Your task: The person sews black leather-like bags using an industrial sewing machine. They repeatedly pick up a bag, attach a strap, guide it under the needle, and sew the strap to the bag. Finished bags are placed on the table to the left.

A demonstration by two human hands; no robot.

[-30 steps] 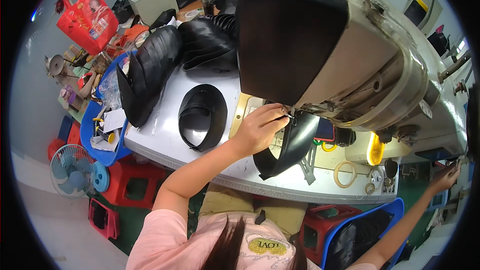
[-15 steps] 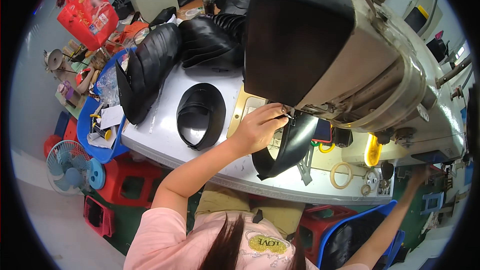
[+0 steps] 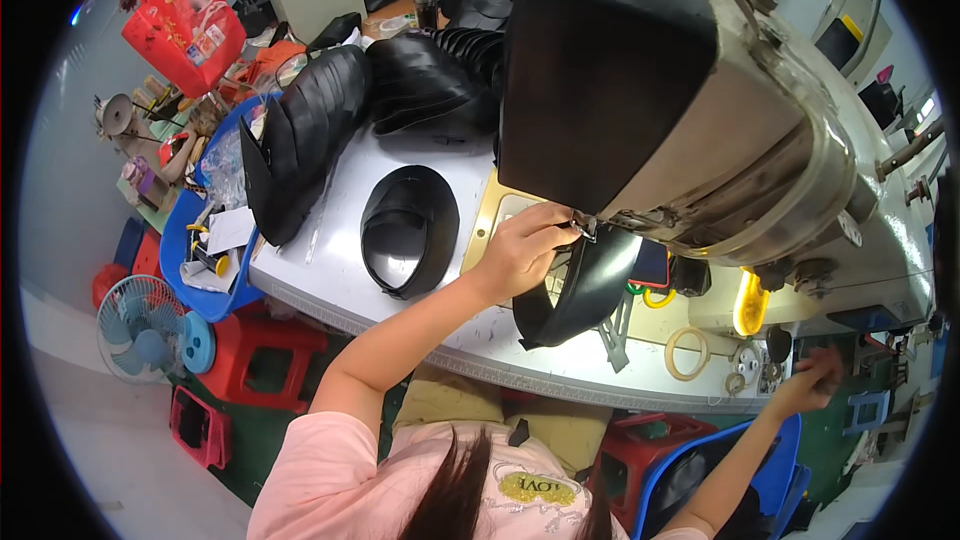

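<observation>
My left hand (image 3: 525,248) is raised to the needle area of a large sewing machine (image 3: 610,80), thumb and fingers pinched together by a small shiny metal part (image 3: 586,228). Whether they grip that part or something smaller is hidden. Just under it, a curved black leather-like band (image 3: 590,290) stands on the machine bed, looping toward me. Off to the right, my right hand (image 3: 822,378) hangs in the air past the table's corner, its fingers slightly curled and blurred. Left of the machine lies another black piece (image 3: 440,230), curled into a ring.
Stacks of black curved pieces (image 3: 310,130) fill the table's left and back. A blue bin (image 3: 180,250) of scraps stands at the left. Near the right corner lie a cream ring (image 3: 687,353) and small metal parts. Below is another blue bin (image 3: 780,440) holding black material.
My right hand has come up and slightly left, near the table's right corner. The left hand stays at the needle area. The whole view has shifted a little.
</observation>
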